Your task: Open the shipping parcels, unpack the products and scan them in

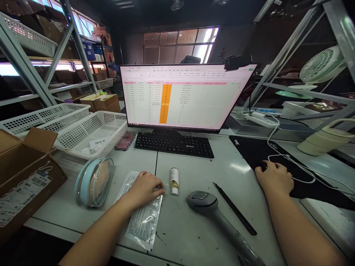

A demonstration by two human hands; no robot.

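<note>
My left hand (146, 187) rests palm down on flat printed plastic packets (144, 225), its fingers loosely bent and the thumb apart. Just right of it, a small bottle (174, 181) of yellowish liquid with a white cap lies on its side. On the black mouse pad (244, 147), my right hand (276, 179) curves over a dark computer mouse (264, 166), which it mostly hides. Between my arms lie a grey barcode scanner (202, 201) and a black pen-like stick (235, 208). A clear pouch with light blue trim (94, 183) stands left of the packets.
A monitor (188, 99) showing a spreadsheet stands behind a black keyboard (174, 144). White baskets (91, 129) and an open cardboard box (27, 181) are at the left. On the right are a white cable (277, 147), a cream cup (324, 140) and a green fan (318, 64).
</note>
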